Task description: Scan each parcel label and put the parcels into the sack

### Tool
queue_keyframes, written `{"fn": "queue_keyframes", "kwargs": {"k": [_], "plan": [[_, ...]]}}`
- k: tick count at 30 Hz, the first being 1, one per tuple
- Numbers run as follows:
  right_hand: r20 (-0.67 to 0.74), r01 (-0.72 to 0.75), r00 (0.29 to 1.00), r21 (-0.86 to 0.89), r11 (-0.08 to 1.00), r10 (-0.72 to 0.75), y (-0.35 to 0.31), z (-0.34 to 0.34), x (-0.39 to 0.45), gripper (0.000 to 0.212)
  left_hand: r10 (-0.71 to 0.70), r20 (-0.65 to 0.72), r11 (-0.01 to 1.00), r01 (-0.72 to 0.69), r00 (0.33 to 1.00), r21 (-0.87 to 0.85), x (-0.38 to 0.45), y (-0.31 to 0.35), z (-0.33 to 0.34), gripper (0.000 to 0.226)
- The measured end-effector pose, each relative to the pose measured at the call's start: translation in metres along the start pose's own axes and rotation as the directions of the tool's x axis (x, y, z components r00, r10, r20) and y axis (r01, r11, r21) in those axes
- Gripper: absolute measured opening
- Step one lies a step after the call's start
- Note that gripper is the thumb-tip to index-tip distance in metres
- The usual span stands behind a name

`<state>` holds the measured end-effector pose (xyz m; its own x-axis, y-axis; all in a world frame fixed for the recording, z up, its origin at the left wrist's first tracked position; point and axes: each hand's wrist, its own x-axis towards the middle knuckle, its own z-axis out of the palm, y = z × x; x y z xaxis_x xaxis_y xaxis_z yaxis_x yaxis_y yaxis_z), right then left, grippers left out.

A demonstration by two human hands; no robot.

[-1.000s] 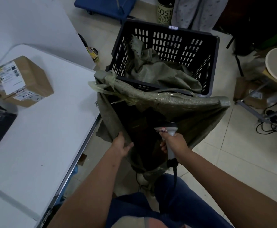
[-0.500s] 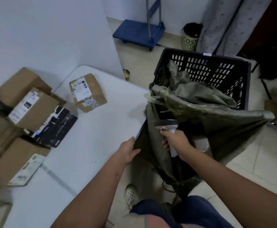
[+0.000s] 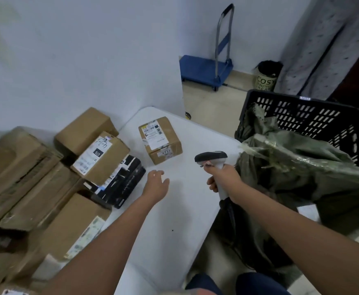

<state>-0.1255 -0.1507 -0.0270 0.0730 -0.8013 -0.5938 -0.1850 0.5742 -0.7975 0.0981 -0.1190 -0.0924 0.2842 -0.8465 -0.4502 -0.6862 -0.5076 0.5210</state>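
Observation:
A small brown parcel (image 3: 160,139) with a white label on top lies alone on the white table (image 3: 174,226). My left hand (image 3: 156,184) hovers open over the table just short of it, holding nothing. My right hand (image 3: 224,181) grips a grey handheld scanner (image 3: 212,159) by its handle at the table's right edge. The olive green sack (image 3: 297,173) hangs open to the right, draped over a black plastic crate (image 3: 302,118). Several more cardboard parcels (image 3: 100,157) and a black box (image 3: 121,184) are piled on the left.
A blue platform trolley (image 3: 206,70) stands against the white wall at the back. A bin (image 3: 267,76) and a patterned curtain (image 3: 319,43) lie beyond the crate. My knees in blue trousers (image 3: 234,284) show at the bottom.
My view has swung left from the sack to the table. My left hand let go of the sack's rim and reached out over the table toward the small parcel. The scanner came up out of the sack.

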Motion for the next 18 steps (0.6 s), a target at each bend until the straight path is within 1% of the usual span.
{"fn": "queue_keyframes", "kwargs": {"k": [2,4,7,12,15,18], "plan": [[-0.030,-0.003,1.000,0.009,1.000,0.004,-0.002,0.007,0.006,0.028,0.113,-0.019,0.982,-0.108,0.993,0.155,0.024,0.000,-0.010,0.052],[-0.055,-0.012,0.998,0.014,1.000,0.012,-0.003,0.011,0.012,0.029,0.190,-0.037,0.938,-0.171,0.981,0.302,0.048,0.001,-0.019,0.061],[-0.080,-0.029,0.996,0.040,0.999,0.032,-0.004,0.016,0.017,0.029,0.169,0.010,0.883,-0.156,0.986,0.443,0.079,0.007,-0.032,0.069],[-0.118,-0.051,0.991,0.060,0.997,0.058,0.000,0.020,0.027,0.028,0.078,0.153,0.841,-0.148,0.985,0.520,0.112,0.011,-0.042,0.070],[-0.130,-0.065,0.989,0.060,0.996,0.073,0.004,0.023,0.032,0.025,0.077,0.163,0.799,-0.158,0.984,0.580,0.113,0.005,-0.035,0.074],[-0.132,-0.073,0.988,0.061,0.995,0.081,0.007,0.026,0.034,0.021,0.113,0.170,0.795,-0.192,0.979,0.576,0.101,0.000,-0.030,0.076]]}}
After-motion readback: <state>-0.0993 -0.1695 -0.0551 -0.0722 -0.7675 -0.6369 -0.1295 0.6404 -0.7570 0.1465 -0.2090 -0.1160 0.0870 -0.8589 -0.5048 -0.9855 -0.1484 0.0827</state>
